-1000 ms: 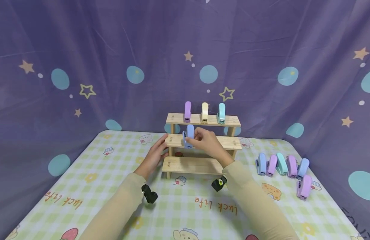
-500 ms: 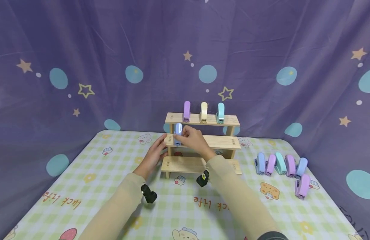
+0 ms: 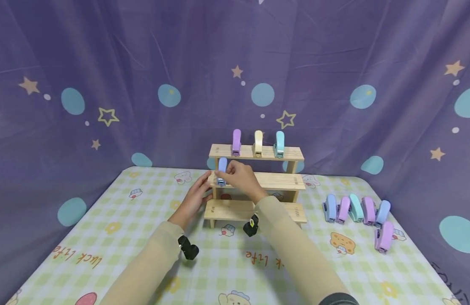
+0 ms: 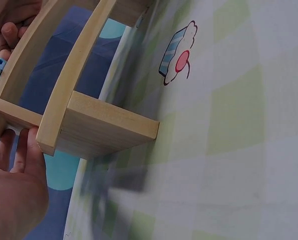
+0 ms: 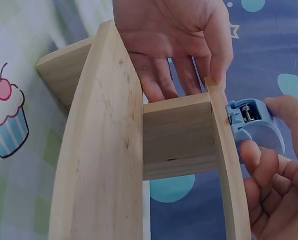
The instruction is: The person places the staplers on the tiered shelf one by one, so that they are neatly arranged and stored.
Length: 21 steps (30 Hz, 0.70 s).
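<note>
"How is the blue stapler (image 3: 222, 164) pointing?"

"Its metal end is facing the person and its rounded end is rising; its long axis is crossing the middle shelf (image 3: 277, 181), at the left end."

"And the hands?"

"The right hand (image 3: 242, 176) is pinching it; the left hand (image 3: 194, 197) is touching the wooden rack (image 3: 235, 210) with straight fingers."

"What's differing?"

"It's sitting farther left than a second ago."

"Any writing?"

"The surface (image 3: 143, 237) is showing 'Luck life', upside down."
</note>
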### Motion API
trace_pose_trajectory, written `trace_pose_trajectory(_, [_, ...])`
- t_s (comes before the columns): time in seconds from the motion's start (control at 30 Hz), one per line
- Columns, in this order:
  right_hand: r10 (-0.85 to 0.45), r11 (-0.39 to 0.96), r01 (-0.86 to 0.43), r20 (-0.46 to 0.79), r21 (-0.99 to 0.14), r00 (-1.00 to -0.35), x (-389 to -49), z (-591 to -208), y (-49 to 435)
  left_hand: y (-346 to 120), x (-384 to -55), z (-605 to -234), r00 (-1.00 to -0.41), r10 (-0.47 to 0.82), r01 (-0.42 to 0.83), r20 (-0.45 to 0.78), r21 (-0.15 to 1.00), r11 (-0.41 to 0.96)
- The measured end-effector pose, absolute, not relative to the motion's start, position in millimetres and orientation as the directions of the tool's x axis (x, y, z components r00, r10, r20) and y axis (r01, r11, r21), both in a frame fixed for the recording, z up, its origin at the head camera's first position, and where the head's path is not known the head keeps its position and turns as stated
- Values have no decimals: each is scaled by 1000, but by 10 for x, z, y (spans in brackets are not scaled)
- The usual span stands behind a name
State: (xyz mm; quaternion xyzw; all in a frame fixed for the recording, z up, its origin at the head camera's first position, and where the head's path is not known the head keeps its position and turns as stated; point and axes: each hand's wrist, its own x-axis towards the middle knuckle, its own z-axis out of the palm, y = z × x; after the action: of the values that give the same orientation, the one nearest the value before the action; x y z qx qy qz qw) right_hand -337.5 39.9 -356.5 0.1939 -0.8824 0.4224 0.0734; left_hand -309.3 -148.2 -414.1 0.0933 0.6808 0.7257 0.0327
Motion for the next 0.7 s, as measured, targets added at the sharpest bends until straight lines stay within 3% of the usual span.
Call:
trace_pose_trajectory(0.5, [-288, 533, -315, 181, -786, -940, -3288, -3472, 493, -1483, -3080, -4162, -982, 168, 73, 82, 996, -58])
trace_pose_trajectory(0.7, [-336, 528, -364, 206, -767, -919, -3229, -3429, 614, -1472, -3075, -4150, -981, 171, 80, 88, 995, -58])
